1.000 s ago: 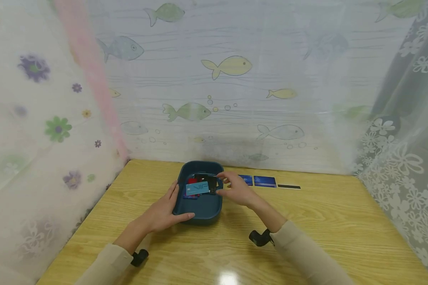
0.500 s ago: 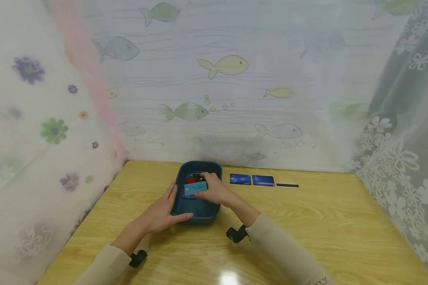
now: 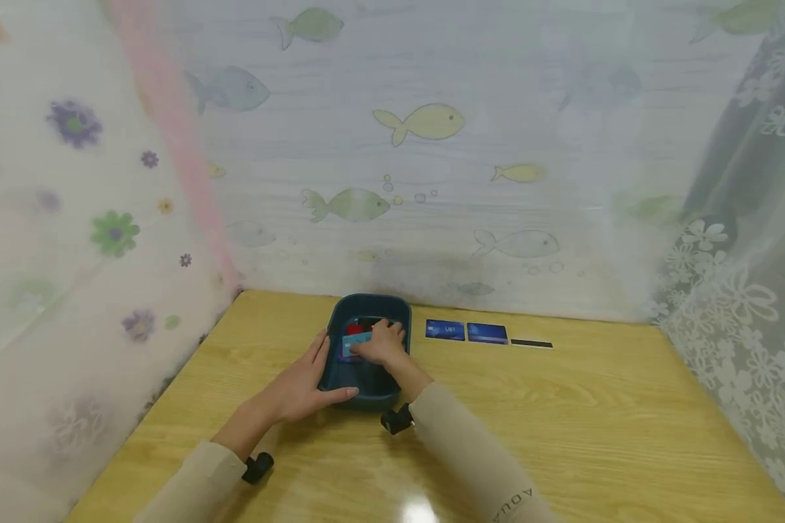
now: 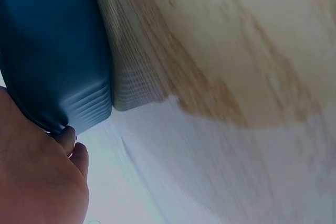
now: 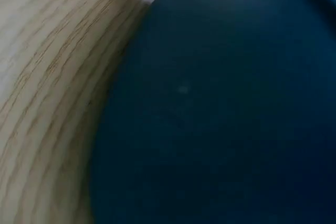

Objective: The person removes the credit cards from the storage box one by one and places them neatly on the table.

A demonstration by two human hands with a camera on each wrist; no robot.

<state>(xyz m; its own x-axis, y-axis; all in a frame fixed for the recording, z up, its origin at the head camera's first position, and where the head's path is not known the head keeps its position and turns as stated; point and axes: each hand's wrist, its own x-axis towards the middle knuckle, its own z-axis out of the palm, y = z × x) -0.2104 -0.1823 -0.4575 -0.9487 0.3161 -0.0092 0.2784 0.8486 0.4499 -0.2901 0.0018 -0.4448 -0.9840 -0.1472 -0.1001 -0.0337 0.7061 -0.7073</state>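
on one yellowish wood-grain table (image 3: 595, 421) there is one dark blue rectangular tray with rounded corners (image 3: 371, 303), and two bare hands, the left hand (image 3: 304, 381) at its left side and the right hand (image 3: 384, 344) inside it. in the tray one light blue rectangular card (image 3: 352, 343) can be counted; the red and dark pieces around it are partly hidden, their number unclear. to the tray's right are two blue rectangular cards (image 3: 445, 330) and one narrow black-and-white strip (image 3: 531, 343).

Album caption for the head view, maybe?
Left hand against the blue bin, right hand inside it over colourful cards.
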